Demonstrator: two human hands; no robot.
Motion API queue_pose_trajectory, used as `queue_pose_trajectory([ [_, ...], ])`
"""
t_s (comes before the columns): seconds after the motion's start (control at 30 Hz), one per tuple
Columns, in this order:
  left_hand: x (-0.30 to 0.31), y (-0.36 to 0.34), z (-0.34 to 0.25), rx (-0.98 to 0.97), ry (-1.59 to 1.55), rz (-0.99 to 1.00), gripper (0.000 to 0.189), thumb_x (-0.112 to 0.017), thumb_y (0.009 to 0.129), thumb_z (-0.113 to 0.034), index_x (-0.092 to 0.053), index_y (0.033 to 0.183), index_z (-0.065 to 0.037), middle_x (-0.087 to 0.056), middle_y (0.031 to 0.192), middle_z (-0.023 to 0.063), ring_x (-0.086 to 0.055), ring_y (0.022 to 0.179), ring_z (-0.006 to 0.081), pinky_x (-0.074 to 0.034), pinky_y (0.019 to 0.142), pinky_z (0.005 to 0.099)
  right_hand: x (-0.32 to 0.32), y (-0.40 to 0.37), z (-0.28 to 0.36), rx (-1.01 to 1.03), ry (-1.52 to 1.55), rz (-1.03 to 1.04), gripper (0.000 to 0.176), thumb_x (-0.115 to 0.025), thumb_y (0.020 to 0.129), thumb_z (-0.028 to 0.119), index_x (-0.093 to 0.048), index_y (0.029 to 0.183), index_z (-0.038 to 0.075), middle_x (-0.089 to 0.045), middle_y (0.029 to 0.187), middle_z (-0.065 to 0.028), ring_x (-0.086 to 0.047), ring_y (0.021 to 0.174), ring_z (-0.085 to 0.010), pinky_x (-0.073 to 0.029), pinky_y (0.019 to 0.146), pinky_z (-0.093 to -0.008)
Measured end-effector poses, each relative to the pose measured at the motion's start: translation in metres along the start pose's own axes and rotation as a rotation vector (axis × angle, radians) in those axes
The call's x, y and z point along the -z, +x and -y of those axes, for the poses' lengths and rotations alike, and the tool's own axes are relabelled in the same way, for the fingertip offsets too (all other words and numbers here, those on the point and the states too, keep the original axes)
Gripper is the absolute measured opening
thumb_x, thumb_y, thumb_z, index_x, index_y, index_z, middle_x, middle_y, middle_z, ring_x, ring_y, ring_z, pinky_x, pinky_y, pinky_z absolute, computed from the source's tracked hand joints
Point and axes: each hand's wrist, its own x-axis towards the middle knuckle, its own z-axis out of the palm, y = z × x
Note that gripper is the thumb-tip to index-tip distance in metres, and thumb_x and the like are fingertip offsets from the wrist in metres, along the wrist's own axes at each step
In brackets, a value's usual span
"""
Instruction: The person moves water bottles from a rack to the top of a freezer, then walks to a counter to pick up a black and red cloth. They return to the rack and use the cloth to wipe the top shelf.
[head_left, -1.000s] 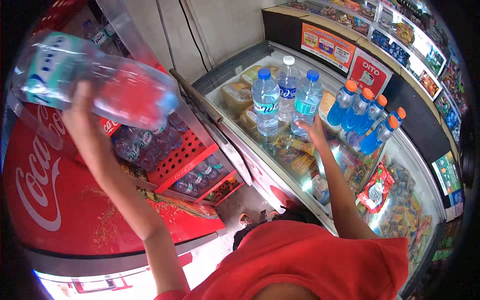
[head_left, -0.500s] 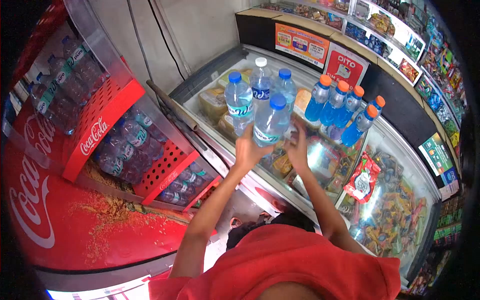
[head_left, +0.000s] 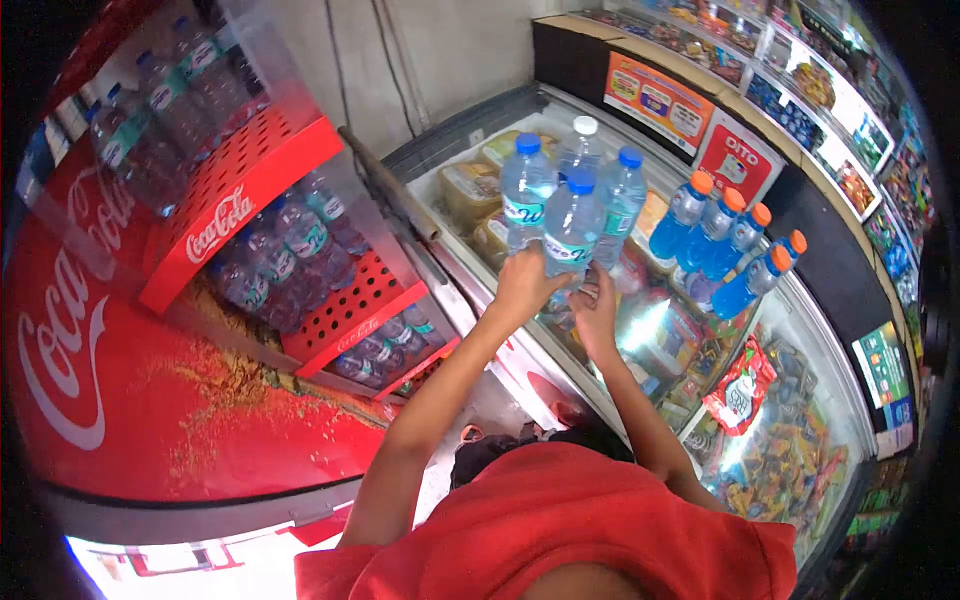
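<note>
Several clear water bottles stand in a tight cluster on the freezer's glass top [head_left: 560,330]. The front water bottle [head_left: 574,225] has a blue cap and a teal label. My left hand [head_left: 528,290] is wrapped round its lower left side. Against its lower right side my right hand [head_left: 594,297] has its fingers curled, partly overlapping the base. Behind it are a left blue-capped bottle [head_left: 526,190], a right blue-capped bottle [head_left: 621,200] and a white-capped bottle [head_left: 581,150]. All look upright.
Several blue drinks with orange caps [head_left: 708,240] stand to the right. A red packet [head_left: 740,390] lies farther right on the freezer. At left, a red Coca-Cola cooler [head_left: 230,215] holds rows of water bottles. Shelves of snacks [head_left: 810,90] line the back right.
My right hand has closed in on the front bottle, its fingers now curled against the lower side. The front bottle sits closer to the others. The view has shifted slightly left.
</note>
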Motion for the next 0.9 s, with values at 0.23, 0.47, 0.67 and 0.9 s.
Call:
queue_pose_trajectory([
  [0.23,0.142,-0.019,-0.033,-0.225,0.004,0.281,0.034,-0.066,0.078,-0.033,-0.066,0.085,0.0,-0.066,0.077,0.0173,-0.066,0.072,0.0289,-0.051,0.067,0.0376,-0.001,0.002,-0.022,0.117,0.011,-0.04,0.063,-0.066,0.077,0.002,-0.035,0.132,0.002,-0.043,0.121,-0.0124,-0.049,0.103,-0.0225,-0.044,0.088,-0.0338],
  [0.47,0.408,-0.001,-0.038,-0.145,0.327,-1.009,0.034,-0.067,0.078,-0.026,-0.064,0.096,0.002,-0.066,0.081,0.0111,-0.06,0.071,0.0157,-0.048,0.069,0.0279,-0.001,-0.012,-0.021,0.017,0.14,-0.054,0.039,-0.057,0.08,-0.004,-0.042,0.116,0.002,-0.046,0.112,-0.0102,-0.049,0.097,-0.0185,-0.043,0.083,-0.0317],
  [0.67,0.515,0.046,0.107,0.402,1.17,-1.847,0.056,-0.076,0.068,-0.031,-0.057,0.108,0.003,-0.065,0.091,0.0161,-0.062,0.076,0.0226,-0.049,0.072,0.0314,-0.009,-0.034,-0.039,0.037,0.18,0.039,0.021,-0.053,0.077,-0.008,-0.052,0.095,0.003,-0.053,0.086,-0.0018,-0.051,0.081,-0.0118,-0.043,0.074,-0.0257],
  [0.9,0.6,0.04,0.258,0.457,0.273,-1.079,0.068,-0.083,0.054,-0.034,-0.058,0.108,0.0,-0.061,0.106,0.0206,-0.061,0.099,0.0308,-0.048,0.087,0.0405,-0.035,-0.051,-0.006,-0.08,0.29,0.171,0.02,-0.056,0.073,-0.012,-0.055,0.087,0.002,-0.055,0.078,-0.0017,-0.053,0.069,-0.0098,-0.045,0.065,-0.0226],
])
